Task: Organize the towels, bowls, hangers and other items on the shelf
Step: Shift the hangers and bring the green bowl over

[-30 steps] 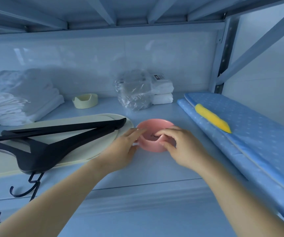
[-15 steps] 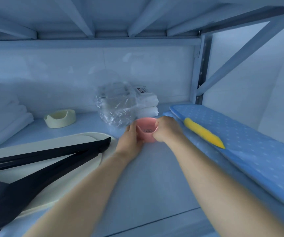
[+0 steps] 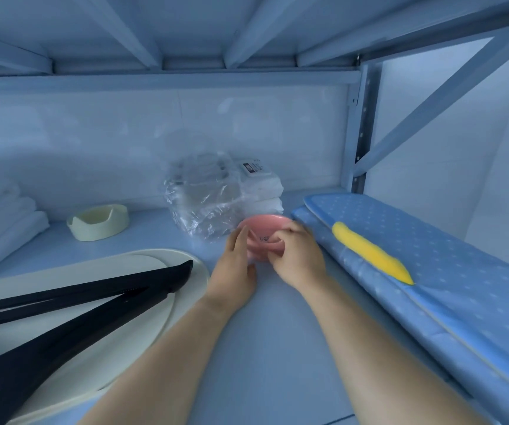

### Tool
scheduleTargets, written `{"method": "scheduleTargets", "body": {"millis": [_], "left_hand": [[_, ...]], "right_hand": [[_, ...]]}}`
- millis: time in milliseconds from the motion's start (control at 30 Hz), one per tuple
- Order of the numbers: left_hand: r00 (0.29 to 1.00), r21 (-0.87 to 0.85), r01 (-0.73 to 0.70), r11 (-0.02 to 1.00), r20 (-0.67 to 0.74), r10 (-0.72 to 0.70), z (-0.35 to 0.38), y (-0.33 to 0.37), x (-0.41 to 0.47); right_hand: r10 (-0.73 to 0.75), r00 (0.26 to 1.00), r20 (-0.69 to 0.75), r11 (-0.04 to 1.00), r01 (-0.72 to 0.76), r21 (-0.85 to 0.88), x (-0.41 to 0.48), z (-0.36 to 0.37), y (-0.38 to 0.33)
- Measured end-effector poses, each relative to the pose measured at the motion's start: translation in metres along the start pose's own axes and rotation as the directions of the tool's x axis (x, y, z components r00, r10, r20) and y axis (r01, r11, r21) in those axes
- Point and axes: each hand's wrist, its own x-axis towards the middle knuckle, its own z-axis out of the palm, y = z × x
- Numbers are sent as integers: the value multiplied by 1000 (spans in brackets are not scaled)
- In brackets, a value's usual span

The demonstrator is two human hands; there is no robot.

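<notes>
Far out to the left of the left hand (image 3: 234,271), a stack of soft white folded towels (image 3: 1,222) lies against the back wall of the shelf (image 3: 262,348). Nearer that hand, but apart from it, sits a cream ring-shaped holder (image 3: 98,222) with a notch cut in its rim. Below and left of the left wrist lies a smooth cream oval tray (image 3: 155,256). Matte black hangers (image 3: 78,305) with broad, flat arms are laid across it, their tips pointing toward the wrist. Just beyond the left fingertips a crumpled clear plastic bag (image 3: 204,204) bulges up, glossy and creased, with flat white folded packs (image 3: 264,187) stacked behind it. Between the two hands is the pink bowl (image 3: 262,237), small, round and smooth, with dark lettering on its outer wall. It sits just in front of the bag, and whether its base touches the shelf cannot be told. The left hand cups the bowl's left wall with its fingers lightly curved round it. The right hand (image 3: 299,262) grips the right side, fingers curled over the rim and thumb against the wall. Just to the right of the right hand, a long blue padded board (image 3: 446,286), quilted with pale dots, stretches along the shelf. A smooth yellow tapered piece (image 3: 369,256) lies on top of it. Beyond, a perforated metal upright (image 3: 360,133) rises to the beams above.
</notes>
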Motion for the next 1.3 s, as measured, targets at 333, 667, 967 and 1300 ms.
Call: {"method": "scheduleTargets", "body": {"millis": [333,667,967,1300], "left_hand": [[998,35,-11,999,59,9,2,-4,0],[998,134,13,991,63,-22,2,-4,-1],[995,281,94,955,-68,-78,-51,5,0],[983,384,185,904,-91,-162,-179,-56,-27]], "right_hand": [[46,998,-49,998,-44,49,-1,1,10],[54,996,-75,993,-45,109,6,9,9],[-190,969,-160,965,215,153,-6,1,-32],[-432,897,95,837,359,414,1,27,-138]]}}
